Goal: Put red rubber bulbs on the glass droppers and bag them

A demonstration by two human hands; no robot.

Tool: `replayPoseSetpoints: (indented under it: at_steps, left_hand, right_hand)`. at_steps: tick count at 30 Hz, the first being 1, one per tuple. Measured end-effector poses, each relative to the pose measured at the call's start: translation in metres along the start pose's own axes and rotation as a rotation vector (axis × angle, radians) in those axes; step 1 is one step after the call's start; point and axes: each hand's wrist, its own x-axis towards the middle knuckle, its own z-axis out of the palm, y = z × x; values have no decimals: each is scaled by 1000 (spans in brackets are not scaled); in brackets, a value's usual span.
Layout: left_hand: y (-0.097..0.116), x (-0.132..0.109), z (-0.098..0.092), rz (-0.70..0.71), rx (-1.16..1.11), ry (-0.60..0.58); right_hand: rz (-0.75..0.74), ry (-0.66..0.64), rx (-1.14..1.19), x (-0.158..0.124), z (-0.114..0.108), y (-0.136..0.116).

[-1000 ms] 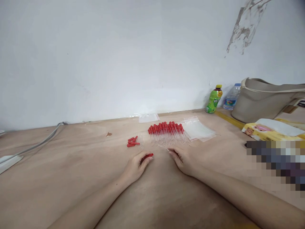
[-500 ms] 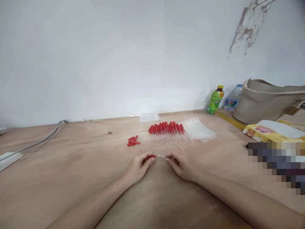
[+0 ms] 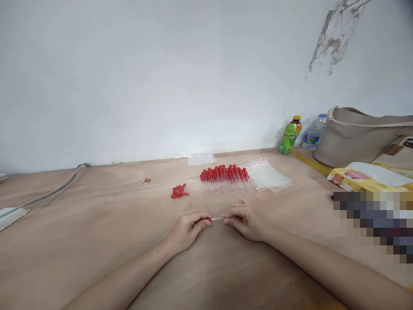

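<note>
My left hand [image 3: 190,229] pinches a red rubber dropper bulb [image 3: 208,219] between thumb and fingers. From the bulb a thin clear dropper tube [image 3: 217,218] runs across to my right hand [image 3: 242,220], whose closed fingertips hold its other end. Bulb and tube meet in line; how deep the tube sits cannot be seen. Beyond my hands lies a row of red-topped droppers [image 3: 224,174], tubes pointing towards me. Left of that row are several loose red bulbs [image 3: 179,191] and a few bare clear tubes [image 3: 190,192].
Clear zip bags [image 3: 269,174] lie right of the droppers, another bag [image 3: 201,159] by the wall. At the right stand a green drink bottle [image 3: 290,135], a water bottle [image 3: 314,133], a grey bag [image 3: 355,140] and a yellow tissue pack [image 3: 350,178]. A grey cable [image 3: 64,188] crosses the left.
The bulb and tube have come into line and sit slightly lower, nearer me. My hands are closer together, with less of the tube showing between them.
</note>
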Motion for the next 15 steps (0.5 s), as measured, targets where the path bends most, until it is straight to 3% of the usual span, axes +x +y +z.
replayPoseSetpoints:
  at_steps: [6,11,15]
  left_hand:
    - [3,-1,0,39,42,-92]
    - [-2,0,3,-23,117,-53]
    - [-10,-1,5,-135,13,20]
  right_hand:
    - [-34,-47,-112,1,-4,1]
    - [-118,62,-270,-1,2,-1]
    - [-95,76,-145,1,3,2]
